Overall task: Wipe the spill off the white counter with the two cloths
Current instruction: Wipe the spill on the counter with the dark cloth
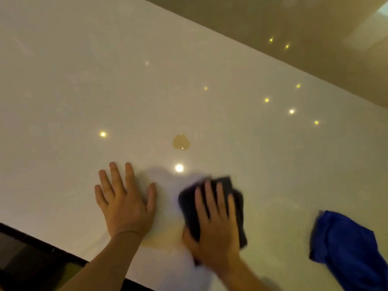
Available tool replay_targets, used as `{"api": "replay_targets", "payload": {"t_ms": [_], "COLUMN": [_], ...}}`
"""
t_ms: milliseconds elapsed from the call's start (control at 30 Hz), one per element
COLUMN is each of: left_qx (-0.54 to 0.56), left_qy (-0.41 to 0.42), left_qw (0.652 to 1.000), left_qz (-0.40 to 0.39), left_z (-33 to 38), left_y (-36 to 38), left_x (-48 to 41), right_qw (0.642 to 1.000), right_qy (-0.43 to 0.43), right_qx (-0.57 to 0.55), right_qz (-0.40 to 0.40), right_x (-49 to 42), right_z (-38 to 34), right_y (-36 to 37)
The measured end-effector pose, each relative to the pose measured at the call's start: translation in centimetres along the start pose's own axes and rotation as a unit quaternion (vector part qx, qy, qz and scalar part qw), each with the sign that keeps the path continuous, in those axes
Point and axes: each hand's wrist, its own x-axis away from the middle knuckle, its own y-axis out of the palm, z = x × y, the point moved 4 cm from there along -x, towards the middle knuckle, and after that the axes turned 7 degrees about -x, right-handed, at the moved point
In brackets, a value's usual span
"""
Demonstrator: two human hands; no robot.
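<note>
The white counter (147, 91) is the biggest thing here. It is shiny, and little round lights shine back off it. Its near edge runs along the bottom left, with something dark below it.

The blue cloth (346, 246) is next. It lies in a crumpled heap near the right edge of the counter, well apart from both my hands. Nothing touches it. I think it waits there for a second wipe.

My right hand (216, 225) lies flat on the dark cloth (212, 208), fingers spread and pressing down. It does not pinch the cloth; it just pushes it onto the counter so it can slide and soak. The hand and cloth look blurry, so I think they are moving.

My left hand (126, 202) lies flat and open on the bare counter, fingers apart, holding nothing. It sits just beside the dark cloth, on the left. I think it props me up while I lean in.

A faint yellow smear (159, 240) shows close to the near edge, between my two wrists and touching the cloth's near corner.

The smallest thing is the yellow puddle (181, 142). It sits farther in from the near edge, past my right fingertips, not touching the cloth. It is not wiped yet, so I would push the cloth forward to reach it.
</note>
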Motion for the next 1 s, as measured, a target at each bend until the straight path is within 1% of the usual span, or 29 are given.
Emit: {"api": "replay_targets", "payload": {"t_ms": [67,100,133,167,200,233,300,333,367,400,433,467,500,567,633,700,767,800,833,933,1000], "left_qx": [0.005,0.006,0.005,0.007,0.01,0.013,0.011,0.009,0.004,-0.002,-0.008,-0.013,-0.014,-0.009,-0.005,-0.005,0.001,0.003,0.005,0.001,-0.005], "left_qy": [-0.006,-0.006,-0.006,-0.006,-0.007,-0.008,-0.006,-0.008,-0.01,-0.014,-0.017,-0.019,-0.017,-0.015,-0.012,-0.011,-0.01,-0.008,-0.006,-0.013,-0.016], "left_qw": [1.0,1.0,1.0,1.0,1.0,1.0,1.0,1.0,1.0,1.0,1.0,1.0,1.0,1.0,0.999,0.999,0.999,0.999,0.999,0.999,0.999], "left_qz": [-0.007,-0.01,-0.012,-0.013,-0.015,-0.016,-0.017,-0.017,-0.018,-0.017,-0.017,-0.019,-0.022,-0.026,-0.037,-0.038,-0.04,-0.042,-0.045,-0.049,-0.042], "left_z": [0.1,0.2,0.1,0.1,0.2,0.1,0.2,0.2,0.2,0.2,0.2,0.2,0.2,0.0,0.0,-0.1,-0.1,-0.1,-0.1,0.0,0.2], "left_y": [0.0,0.0,0.0,0.1,0.2,0.2,0.3,0.3,0.3,0.3,0.3,0.3,0.3,0.3,0.2,0.1,0.1,0.1,0.1,-0.1,-0.1], "left_x": [0.0,0.0,0.0,-0.1,-0.1,-0.1,-0.1,-0.1,-0.1,-0.1,-0.2,-0.1,-0.1,-0.1,0.0,0.0,0.2,0.3,0.3,0.1,0.2], "right_qw": [0.998,0.998,0.998,0.994,0.982,0.965,0.942,0.944,0.962,0.984,0.996,0.999,0.997,0.996,0.996,0.994,0.989,0.989,0.991,0.998,0.999], "right_qy": [-0.051,-0.058,-0.051,-0.023,0.022,0.064,0.102,0.099,0.084,0.053,0.015,-0.029,-0.059,-0.08,-0.078,-0.088,-0.106,-0.109,-0.102,-0.038,-0.005], "right_qx": [0.004,-0.005,-0.037,-0.1,-0.171,-0.23,-0.288,-0.293,-0.254,-0.172,-0.084,-0.011,0.026,0.036,0.035,0.05,0.065,0.059,0.052,0.047,0.034], "right_qz": [-0.034,-0.029,-0.004,0.037,0.083,0.111,0.137,0.115,0.06,0.01,-0.019,-0.041,-0.047,-0.021,-0.015,-0.029,-0.075,-0.083,-0.074,-0.006,0.002], "right_x": [2.2,1.5,0.1,-1.8,-3.9,-6.2,-11.4,-14.4,-17.3,-19.7,-21.2,-21.6,-20.9,-16.0,-7.6,0.4,3.4,2.4,-0.1,-12.8,-21.1], "right_z": [-0.5,0.1,0.7,1.2,1.6,1.5,0.2,-1.0,-2.3,-3.5,-4.3,-4.7,-4.6,-3.3,-1.4,0.7,1.8,1.9,1.6,-1.0,-3.2], "right_y": [0.3,0.3,-0.1,-0.8,-1.6,-2.0,-2.4,-2.4,-2.3,-1.9,-1.3,-0.6,-0.1,0.5,1.3,1.5,1.4,1.2,0.9,0.0,-0.4]}}
